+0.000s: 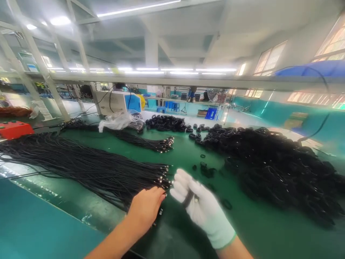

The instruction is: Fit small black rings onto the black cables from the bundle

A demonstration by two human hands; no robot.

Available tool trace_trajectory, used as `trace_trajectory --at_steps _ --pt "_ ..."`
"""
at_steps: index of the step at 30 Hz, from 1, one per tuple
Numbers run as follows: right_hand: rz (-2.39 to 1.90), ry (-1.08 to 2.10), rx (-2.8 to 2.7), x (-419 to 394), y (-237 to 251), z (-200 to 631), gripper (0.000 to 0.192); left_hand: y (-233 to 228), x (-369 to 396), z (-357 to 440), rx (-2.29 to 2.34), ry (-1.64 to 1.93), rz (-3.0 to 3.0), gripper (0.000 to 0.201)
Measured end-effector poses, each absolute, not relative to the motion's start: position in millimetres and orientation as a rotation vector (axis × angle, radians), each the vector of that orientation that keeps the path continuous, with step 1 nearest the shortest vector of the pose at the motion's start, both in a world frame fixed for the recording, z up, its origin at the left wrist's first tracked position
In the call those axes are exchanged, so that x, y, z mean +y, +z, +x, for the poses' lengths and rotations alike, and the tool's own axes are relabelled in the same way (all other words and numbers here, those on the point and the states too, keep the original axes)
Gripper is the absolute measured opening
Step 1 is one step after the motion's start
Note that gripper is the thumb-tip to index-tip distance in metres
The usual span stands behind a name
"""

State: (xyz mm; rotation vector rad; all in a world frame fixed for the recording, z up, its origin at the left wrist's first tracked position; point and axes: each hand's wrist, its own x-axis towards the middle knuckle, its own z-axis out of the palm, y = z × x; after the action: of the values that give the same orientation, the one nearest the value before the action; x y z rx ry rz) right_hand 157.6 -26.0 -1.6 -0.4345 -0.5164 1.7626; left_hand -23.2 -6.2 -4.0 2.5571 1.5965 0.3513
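My left hand (147, 208), bare, lies over the near ends of a wide bundle of black cables (88, 160). Its fingers are pressed together at the cable ends, and what they grip is mostly hidden. A cable end with a small metal connector (161, 211) shows beneath it. Close beside it, my right hand (201, 207) wears a white glove and is curled closed around a dark band that looks like a coiled black cable (188, 199). A small pale metal bit shows at its palm. The held piece is blurred.
To the right is a large heap of black coils (264, 162), with a smaller heap (167, 123) behind. A second cable bundle (145, 141) lies beyond the first on the green tabletop (183, 153). Clear plastic bag (118, 121), white-and-blue machine (118, 102) and red box (16, 129) stand farther left.
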Motion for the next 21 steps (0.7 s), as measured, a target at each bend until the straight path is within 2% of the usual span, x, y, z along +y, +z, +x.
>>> trace_trajectory --at_steps 4,12,17,21 --pt "-0.510 1.701 -0.492 -23 -5 164 0.038 -6 -32 -8 1.604 0.323 2.654 0.026" --pt "-0.552 1.706 -0.657 -28 -6 152 0.041 -1 -42 -4 1.265 0.618 2.965 0.021" --pt "-0.535 1.848 -0.786 -36 -16 138 0.028 41 -12 -24 0.695 0.565 3.343 0.021" --pt "-0.383 2.081 -0.773 -42 -28 132 0.018 57 12 -32 0.511 0.508 3.232 0.020"
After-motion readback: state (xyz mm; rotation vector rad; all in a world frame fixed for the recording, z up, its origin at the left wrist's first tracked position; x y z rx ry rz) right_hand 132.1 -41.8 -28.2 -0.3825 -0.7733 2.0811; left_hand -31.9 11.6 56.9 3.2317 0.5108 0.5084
